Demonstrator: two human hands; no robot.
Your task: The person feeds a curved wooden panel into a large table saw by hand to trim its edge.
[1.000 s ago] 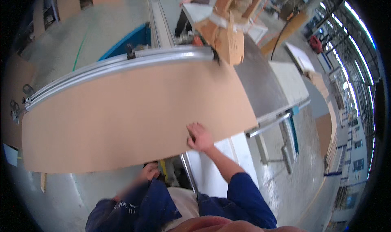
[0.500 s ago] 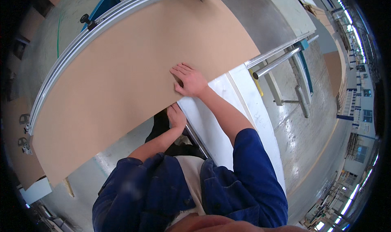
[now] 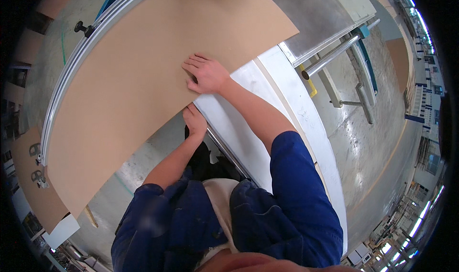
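Observation:
A large, thin brown board point(image 3: 129, 66) lies across a white sliding table point(image 3: 239, 100), with its left part reaching out past the table. My right hand point(image 3: 205, 74) rests on top of the board near its near edge, fingers stretched forward and the thumb apart. Below it, my left hand point(image 3: 195, 121) is at the board's near edge, beside the table's corner. Its fingertips go out of sight at the board, so their grip is hidden. A silver aluminium fence point(image 3: 67, 85) with a black knob point(image 3: 84, 29) runs along the board's far left side.
A grey metal machine top point(image 3: 311, 18) adjoins the white table at the far right. From its side a steel tube point(image 3: 330, 57) juts out above the floor. Another brown panel point(image 3: 36, 171) stands at the far left, and stacked boards point(image 3: 401, 66) stand at the right.
Both hands have moved forward together with the board and the fence. The board's right corner now lies farther along the grey machine top. My hands keep their places on the board.

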